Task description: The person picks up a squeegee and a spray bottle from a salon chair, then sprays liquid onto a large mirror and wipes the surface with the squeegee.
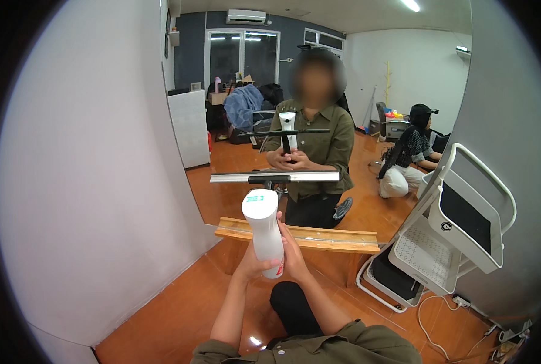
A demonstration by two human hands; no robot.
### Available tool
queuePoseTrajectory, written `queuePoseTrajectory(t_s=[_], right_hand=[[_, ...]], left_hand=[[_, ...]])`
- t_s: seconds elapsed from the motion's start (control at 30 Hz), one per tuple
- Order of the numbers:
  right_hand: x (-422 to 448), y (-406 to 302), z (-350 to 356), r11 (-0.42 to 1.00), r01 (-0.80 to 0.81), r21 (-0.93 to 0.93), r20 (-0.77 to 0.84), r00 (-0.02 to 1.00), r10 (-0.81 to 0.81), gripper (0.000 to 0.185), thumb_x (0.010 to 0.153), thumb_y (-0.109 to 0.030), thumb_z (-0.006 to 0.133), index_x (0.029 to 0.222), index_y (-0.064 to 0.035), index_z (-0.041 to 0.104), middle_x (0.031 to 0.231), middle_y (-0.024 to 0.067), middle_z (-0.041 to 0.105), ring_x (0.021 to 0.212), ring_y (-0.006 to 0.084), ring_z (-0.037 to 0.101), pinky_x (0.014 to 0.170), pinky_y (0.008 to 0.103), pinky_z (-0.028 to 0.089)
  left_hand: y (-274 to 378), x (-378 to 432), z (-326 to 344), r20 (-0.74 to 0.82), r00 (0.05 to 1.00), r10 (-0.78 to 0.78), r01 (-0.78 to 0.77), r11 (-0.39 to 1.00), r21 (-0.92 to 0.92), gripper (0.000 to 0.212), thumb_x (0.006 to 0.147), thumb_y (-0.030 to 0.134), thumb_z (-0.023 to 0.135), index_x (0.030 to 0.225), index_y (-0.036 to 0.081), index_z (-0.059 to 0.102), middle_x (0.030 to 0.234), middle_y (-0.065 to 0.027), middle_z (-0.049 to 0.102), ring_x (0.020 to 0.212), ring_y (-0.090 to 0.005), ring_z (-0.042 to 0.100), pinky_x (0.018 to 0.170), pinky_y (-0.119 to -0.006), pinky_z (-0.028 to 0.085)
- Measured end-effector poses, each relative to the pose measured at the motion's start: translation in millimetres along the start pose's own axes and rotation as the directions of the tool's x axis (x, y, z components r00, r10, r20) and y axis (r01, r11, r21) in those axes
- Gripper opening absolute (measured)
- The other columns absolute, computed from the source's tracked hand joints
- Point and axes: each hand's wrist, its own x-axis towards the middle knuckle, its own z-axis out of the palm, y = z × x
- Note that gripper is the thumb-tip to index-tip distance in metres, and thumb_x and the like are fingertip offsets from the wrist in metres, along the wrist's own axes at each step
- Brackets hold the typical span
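A white plastic bottle-shaped device (268, 236), with a green mark on its top and red print low on its body, stands upright between my hands. My left hand (256, 261) is closed around its lower left side. Along its right side lies my right hand (292, 250), its fingers pointing up and partly hidden behind the body. Just beyond the device's top is a squeegee (275, 177) with a wide metal blade and a black centre; its handle is hidden behind the device. In the mirror (252, 200), the reflection shows the squeegee handle and device at both hands; which hand holds the handle cannot be told.
A wooden ledge (334, 239) runs along the mirror's foot. To the right, a white three-tier trolley (434, 255) leans in view beside the wall. A power strip (461, 301) and cable lie on the orange tiled floor. The mirror reflects another person (407, 154) crouching.
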Motion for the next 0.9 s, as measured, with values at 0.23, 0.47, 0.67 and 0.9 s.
queuePoseTrajectory(t_s=[0.23, 0.47, 0.67, 0.9], right_hand=[[-20.4, 7.6, 19.7, 0.956, 0.000, 0.294, -0.145, 0.988, 0.045, 0.041, 0.096, -0.023, 0.026, 0.119, 0.0047, 0.045, 0.123, 0.0127, 0.038, 0.117, 0.0216, 0.039, 0.101, 0.0334, 0.029], [-31.2, -8.1, 3.1, 0.989, -0.040, -0.140, -0.183, 0.983, 0.014, 0.054, 0.091, -0.031, 0.043, 0.133, 0.0015, 0.030, 0.122, 0.0142, 0.040, 0.112, 0.0211, 0.042, 0.098, 0.0355, 0.033], [-20.1, -57.1, 9.0, 0.982, 0.183, 0.047, -0.183, 0.968, -0.172, 0.075, 0.076, -0.020, 0.069, 0.136, -0.0018, 0.027, 0.125, 0.0125, 0.043, 0.114, 0.0209, 0.045, 0.098, 0.0352, 0.034], [-12.2, -87.9, 1.3, 0.996, 0.039, -0.085, -0.209, 0.976, -0.056, 0.051, 0.072, -0.013, 0.072, 0.115, -0.0009, 0.047, 0.108, 0.0108, 0.051, 0.099, 0.0188, 0.052, 0.083, 0.0323, 0.043]], left_hand=[[-12.7, -20.4, -8.0, -0.051, 0.996, -0.071, 0.077, 0.987, 0.142, 0.060, 0.055, 0.039, 0.076, 0.103, 0.007, 0.059, 0.124, -0.0125, 0.048, 0.113, -0.0235, 0.049, 0.095, -0.039, 0.039], [-10.7, -22.1, 4.5, -0.131, 0.991, -0.034, 0.057, 0.982, 0.179, 0.079, 0.056, 0.030, 0.079, 0.122, 0.004, 0.044, 0.114, -0.0092, 0.048, 0.106, -0.0219, 0.050, 0.091, -0.036, 0.041], [16.7, -21.8, 28.6, -0.205, 0.943, 0.262, -0.050, 0.720, 0.692, 0.060, 0.054, 0.026, 0.080, 0.105, 0.003, 0.058, 0.112, -0.0161, 0.042, 0.104, -0.0311, 0.045, 0.085, -0.040, 0.043], [2.1, -21.0, 47.4, -0.213, 0.931, 0.298, -0.085, 0.741, 0.666, 0.062, 0.054, 0.024, 0.081, 0.108, 0.005, 0.057, 0.105, -0.0151, 0.042, 0.096, -0.0330, 0.048, 0.079, -0.041, 0.043]])
